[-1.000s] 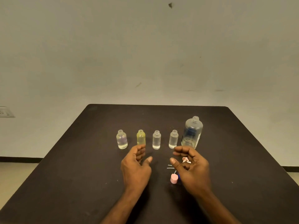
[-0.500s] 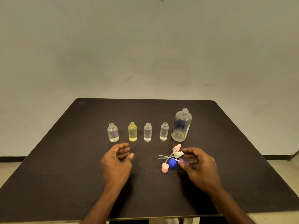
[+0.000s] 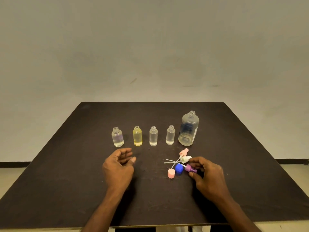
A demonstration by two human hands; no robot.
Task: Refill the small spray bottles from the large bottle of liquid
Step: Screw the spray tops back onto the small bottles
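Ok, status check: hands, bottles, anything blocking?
Left hand open, empty. Right hand pinching purple spray top. Four small bottles and large bottle upright, uncapped. Loose caps lie in front; nothing blocking.

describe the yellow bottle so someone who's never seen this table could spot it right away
On the dark table, five open bottles stand in a row, with the large bottle at the right end. The yellow bottle is second from the left end. It alone holds yellow liquid; its small neighbours look clear.

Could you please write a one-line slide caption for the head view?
Right hand fingers grip purple spray cap; four small open bottles stand beside large clear plastic bottle.
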